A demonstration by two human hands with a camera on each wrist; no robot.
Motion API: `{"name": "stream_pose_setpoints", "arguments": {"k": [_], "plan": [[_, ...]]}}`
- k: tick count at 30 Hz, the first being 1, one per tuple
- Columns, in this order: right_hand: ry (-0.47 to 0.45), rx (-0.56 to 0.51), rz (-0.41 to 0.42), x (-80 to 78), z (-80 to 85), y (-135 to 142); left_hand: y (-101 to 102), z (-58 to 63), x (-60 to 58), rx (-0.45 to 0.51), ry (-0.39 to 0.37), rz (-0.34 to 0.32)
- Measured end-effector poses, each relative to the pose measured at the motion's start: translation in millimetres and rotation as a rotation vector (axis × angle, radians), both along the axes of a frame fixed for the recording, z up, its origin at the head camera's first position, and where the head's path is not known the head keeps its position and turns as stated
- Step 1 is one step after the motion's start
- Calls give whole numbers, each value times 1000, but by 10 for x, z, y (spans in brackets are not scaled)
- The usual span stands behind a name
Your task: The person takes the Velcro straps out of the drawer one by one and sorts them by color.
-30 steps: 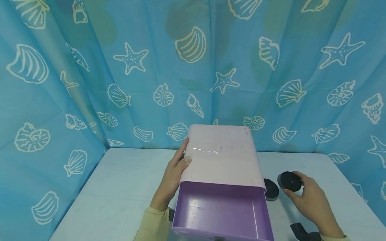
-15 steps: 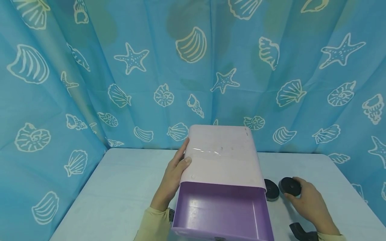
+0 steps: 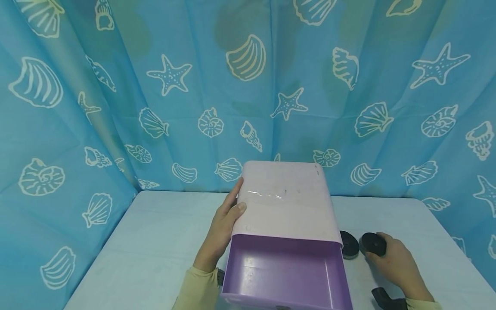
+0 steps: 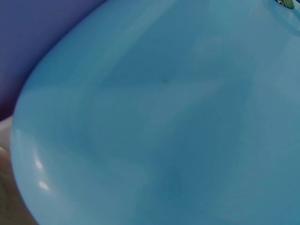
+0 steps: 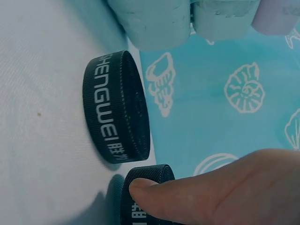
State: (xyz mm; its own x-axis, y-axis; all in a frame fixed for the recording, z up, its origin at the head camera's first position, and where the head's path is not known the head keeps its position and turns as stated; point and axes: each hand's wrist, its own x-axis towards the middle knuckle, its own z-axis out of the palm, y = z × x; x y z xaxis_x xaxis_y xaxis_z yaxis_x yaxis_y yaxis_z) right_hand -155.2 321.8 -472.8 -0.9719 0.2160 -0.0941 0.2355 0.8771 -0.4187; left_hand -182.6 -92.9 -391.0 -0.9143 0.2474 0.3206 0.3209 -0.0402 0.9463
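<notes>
Right of the pale pink drawer box, one black webbing roll is pinched by the right hand.
Between it and the box, a second roll is held by neither hand; the box's left side is touched by the left hand, visible fingers straight. At the box's front, the purple drawer is pulled out. Lifting or placing the pinched roll is judged to be in hand; a steady pinch is called for next.
</notes>
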Motion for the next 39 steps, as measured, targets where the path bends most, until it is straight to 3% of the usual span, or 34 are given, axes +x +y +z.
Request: {"name": "stream_pose_setpoints", "arguments": {"k": [20, 30, 34, 39], "plan": [[-6, 33, -1, -46, -150, 53, 2, 16, 14, -6, 2, 3], [-28, 32, 15, -10, -50, 15, 5, 10, 8, -13, 5, 4], [34, 44, 16, 17, 9, -5, 8, 5, 4, -10, 6, 3], [187, 43, 81, 115, 138, -63, 10, 6, 5, -7, 12, -3]]}}
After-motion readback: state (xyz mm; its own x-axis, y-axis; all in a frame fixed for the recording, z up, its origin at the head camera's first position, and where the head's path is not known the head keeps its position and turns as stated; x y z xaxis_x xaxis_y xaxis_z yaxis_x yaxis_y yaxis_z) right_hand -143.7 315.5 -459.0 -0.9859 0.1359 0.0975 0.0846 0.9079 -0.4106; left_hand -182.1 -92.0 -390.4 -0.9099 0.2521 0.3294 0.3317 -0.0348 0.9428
